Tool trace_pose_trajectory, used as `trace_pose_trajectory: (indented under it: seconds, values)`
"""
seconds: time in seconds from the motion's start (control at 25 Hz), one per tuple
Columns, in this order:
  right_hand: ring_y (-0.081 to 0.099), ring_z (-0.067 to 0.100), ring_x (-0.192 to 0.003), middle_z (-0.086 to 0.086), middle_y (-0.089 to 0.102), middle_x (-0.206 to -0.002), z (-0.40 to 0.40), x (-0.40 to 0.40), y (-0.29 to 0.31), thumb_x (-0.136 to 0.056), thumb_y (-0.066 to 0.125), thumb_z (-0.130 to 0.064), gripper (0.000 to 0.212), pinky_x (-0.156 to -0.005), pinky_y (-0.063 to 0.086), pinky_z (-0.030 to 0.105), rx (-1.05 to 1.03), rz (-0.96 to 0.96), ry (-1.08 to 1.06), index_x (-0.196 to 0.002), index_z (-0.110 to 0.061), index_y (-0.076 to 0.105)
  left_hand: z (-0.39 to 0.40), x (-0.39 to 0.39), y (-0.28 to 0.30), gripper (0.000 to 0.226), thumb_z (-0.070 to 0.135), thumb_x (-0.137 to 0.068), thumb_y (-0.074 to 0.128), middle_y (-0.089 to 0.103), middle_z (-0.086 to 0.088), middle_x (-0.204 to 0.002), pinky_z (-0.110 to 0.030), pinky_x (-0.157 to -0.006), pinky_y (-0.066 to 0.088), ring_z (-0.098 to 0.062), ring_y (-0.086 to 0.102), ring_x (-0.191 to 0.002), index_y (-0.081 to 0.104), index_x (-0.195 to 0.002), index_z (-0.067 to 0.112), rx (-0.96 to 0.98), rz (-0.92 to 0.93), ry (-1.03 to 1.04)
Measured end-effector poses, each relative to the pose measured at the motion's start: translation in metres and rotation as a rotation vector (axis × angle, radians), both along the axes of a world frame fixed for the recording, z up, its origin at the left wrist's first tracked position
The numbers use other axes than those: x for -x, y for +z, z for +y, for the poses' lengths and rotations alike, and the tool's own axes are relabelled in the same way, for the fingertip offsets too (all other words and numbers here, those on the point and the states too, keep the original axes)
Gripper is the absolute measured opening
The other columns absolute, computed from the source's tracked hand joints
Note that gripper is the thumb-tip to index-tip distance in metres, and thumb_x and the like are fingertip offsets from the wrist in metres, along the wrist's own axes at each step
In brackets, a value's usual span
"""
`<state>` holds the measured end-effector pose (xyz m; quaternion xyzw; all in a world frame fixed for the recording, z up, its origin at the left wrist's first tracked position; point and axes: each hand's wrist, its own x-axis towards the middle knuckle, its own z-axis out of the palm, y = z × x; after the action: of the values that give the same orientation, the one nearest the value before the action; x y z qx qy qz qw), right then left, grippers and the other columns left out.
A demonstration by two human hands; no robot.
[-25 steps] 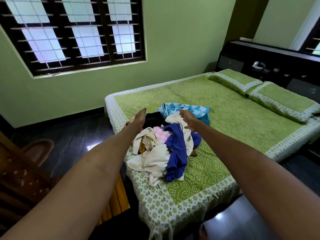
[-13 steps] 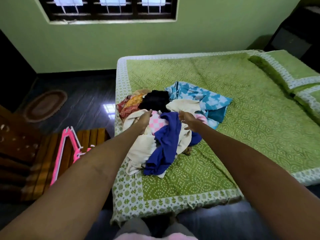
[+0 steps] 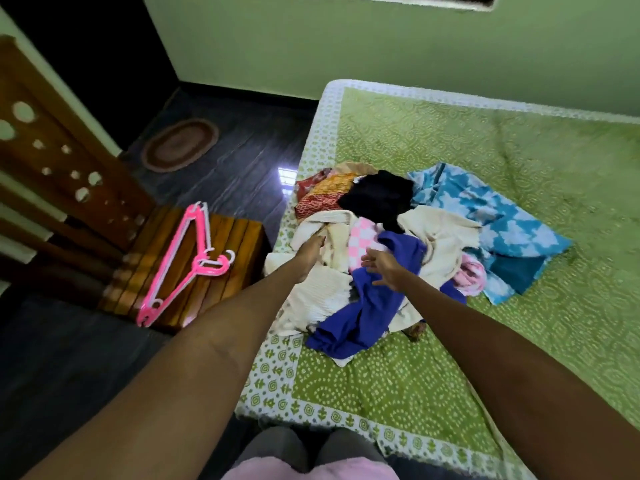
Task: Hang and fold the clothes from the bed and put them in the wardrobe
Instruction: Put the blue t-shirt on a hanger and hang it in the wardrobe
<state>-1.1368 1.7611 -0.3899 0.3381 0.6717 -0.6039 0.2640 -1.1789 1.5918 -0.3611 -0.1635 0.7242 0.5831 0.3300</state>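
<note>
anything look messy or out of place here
Yes: the clothes lie in a jumbled, unfolded heap near the bed's left edge, a cream piece reaching its border. Pink hangers lie loose on the wooden stool beside it.

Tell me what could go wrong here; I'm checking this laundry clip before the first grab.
The pile is tangled, so lifting the cream garment under the left hand may drag others along. The pile sits near the bed edge, so pieces could slip to the floor. The hangers lie interlocked on the stool and may snag.
</note>
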Motion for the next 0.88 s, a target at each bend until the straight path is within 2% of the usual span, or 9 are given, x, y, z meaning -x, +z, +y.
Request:
trace_pose_trajectory:
  seconds: [0.12,0.2,0.28,0.36,0.48,0.6,0.68,0.8,0.88]
  values:
    - [0.049,0.022,-0.095,0.008,0.051,-0.112,-0.039,0.031,-0.004,-0.101,0.033,-0.036,0.034,-0.084,0.036,0.037,0.024,-0.023,0.154,-0.100,-0.010,0.055,-0.043,0.006,-0.006,0.039,0.026,-0.101,0.036,0.051,-0.010,-0.131,-0.030,-0.090,0.039,-0.025,0.049,-0.119,0.047,-0.133,0.006,0.023,0.025,0.121]
    - [0.051,0.018,-0.079,0.008,0.054,-0.104,-0.078,0.046,-0.007,-0.101,0.033,-0.034,0.031,-0.073,0.039,0.032,0.040,-0.045,0.284,-0.086,-0.015,0.052,-0.082,0.004,-0.014,0.029,0.021,-0.101,0.038,0.060,-0.009,-0.107,-0.025,-0.071,0.043,-0.015,0.058,-0.088,0.053,-0.121,0.006,0.004,0.025,0.206]
    - [0.053,0.017,-0.074,0.006,0.057,-0.092,-0.125,0.053,-0.007,-0.100,0.035,-0.031,0.029,-0.065,0.039,0.029,0.068,-0.064,0.390,-0.082,-0.015,0.050,-0.126,-0.003,-0.024,0.017,0.016,-0.100,0.040,0.056,-0.004,-0.080,-0.016,-0.053,0.039,-0.005,0.052,-0.062,0.055,-0.096,0.010,0.013,0.026,0.280]
    - [0.055,0.017,-0.070,0.004,0.057,-0.083,-0.171,0.052,-0.008,-0.100,0.037,-0.028,0.026,-0.062,0.040,0.028,0.119,-0.082,0.454,-0.081,-0.015,0.050,-0.169,-0.009,-0.033,0.023,0.017,-0.099,0.042,0.051,-0.001,-0.073,-0.016,-0.048,0.033,-0.005,0.047,-0.055,0.052,-0.078,0.018,0.078,0.025,0.324]
    - [0.057,0.018,-0.071,0.003,0.058,-0.084,-0.237,0.053,-0.017,-0.101,0.036,-0.025,0.025,-0.062,0.042,0.029,0.171,-0.103,0.484,-0.084,-0.015,0.051,-0.231,-0.005,-0.051,0.020,0.017,-0.095,0.049,0.051,-0.002,-0.072,-0.016,-0.044,0.028,-0.012,0.041,-0.059,0.058,-0.078,0.016,0.176,0.027,0.378]
    - [0.058,0.017,-0.072,0.002,0.058,-0.085,-0.293,0.067,-0.037,-0.100,0.035,-0.024,0.021,-0.062,0.043,0.029,0.176,-0.111,0.388,-0.099,-0.012,0.052,-0.285,0.015,-0.069,0.019,0.006,-0.094,0.048,0.053,-0.008,-0.083,-0.014,-0.047,0.031,-0.018,0.044,-0.080,0.063,-0.106,0.001,0.262,0.061,0.343]
    - [0.058,0.016,-0.071,0.001,0.058,-0.083,-0.325,0.081,-0.052,-0.100,0.037,-0.023,0.020,-0.064,0.042,0.029,0.169,-0.114,0.322,-0.106,-0.010,0.050,-0.316,0.031,-0.083,0.020,0.001,-0.094,0.048,0.054,-0.006,-0.080,-0.012,-0.048,0.034,-0.019,0.044,-0.088,0.059,-0.110,0.000,0.285,0.062,0.286]
    - [0.056,0.015,-0.068,0.000,0.056,-0.081,-0.371,0.099,-0.077,-0.099,0.039,-0.019,0.015,-0.063,0.040,0.027,0.176,-0.150,0.230,-0.107,-0.010,0.048,-0.359,0.056,-0.112,0.028,0.002,-0.094,0.048,0.060,-0.020,-0.109,-0.022,-0.072,0.038,-0.027,0.053,-0.109,0.055,-0.120,-0.007,0.348,0.035,0.174]
    - [0.056,0.013,-0.063,0.000,0.056,-0.080,-0.399,0.111,-0.098,-0.099,0.039,-0.018,0.013,-0.059,0.039,0.024,0.171,-0.190,0.176,-0.106,-0.011,0.047,-0.385,0.071,-0.137,0.031,0.005,-0.094,0.048,0.056,-0.024,-0.125,-0.029,-0.088,0.038,-0.032,0.051,-0.119,0.054,-0.122,-0.008,0.418,0.023,0.052]
